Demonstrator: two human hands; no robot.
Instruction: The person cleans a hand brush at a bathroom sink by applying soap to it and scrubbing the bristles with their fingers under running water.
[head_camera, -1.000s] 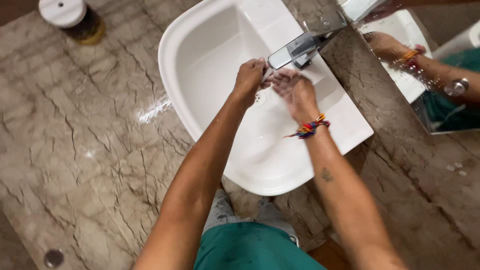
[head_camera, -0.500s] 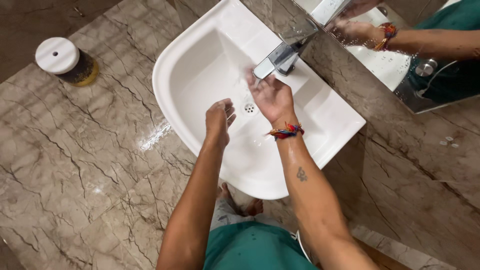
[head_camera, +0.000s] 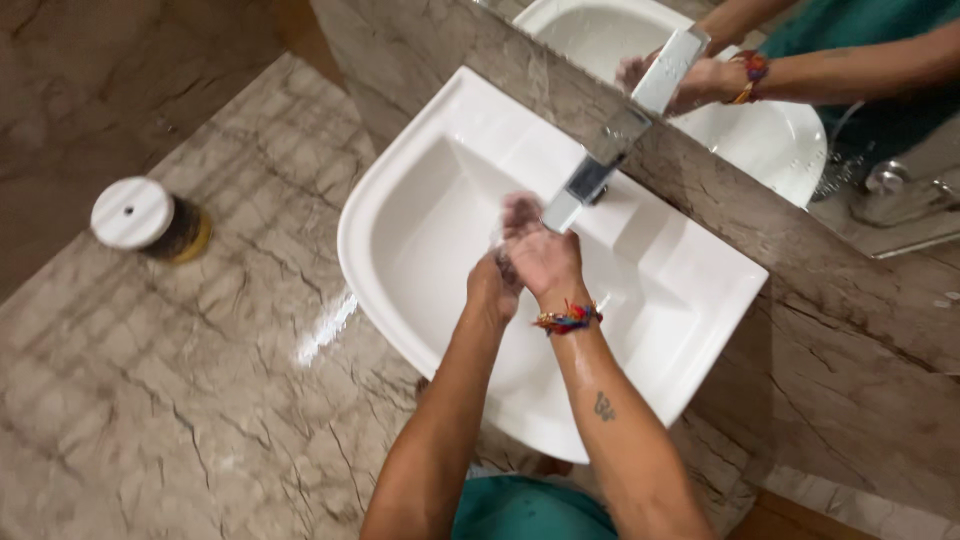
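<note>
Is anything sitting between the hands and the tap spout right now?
Nothing visible. The right hand and left hand are pressed together directly under the chrome tap spout, over the white basin. The white-lidded jar stands well aside on the counter.

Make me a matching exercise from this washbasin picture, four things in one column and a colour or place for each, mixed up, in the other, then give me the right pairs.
Things:
1. sink
2. tap
3. jar
4. wristband

Descriptions:
A. many-coloured threads, on the right hand
B. on the marble counter, left of the basin, white lid
C. white, set into the counter
D. shiny metal, spout just above the joined hands

Pairs: 1-C, 2-D, 3-B, 4-A
</note>
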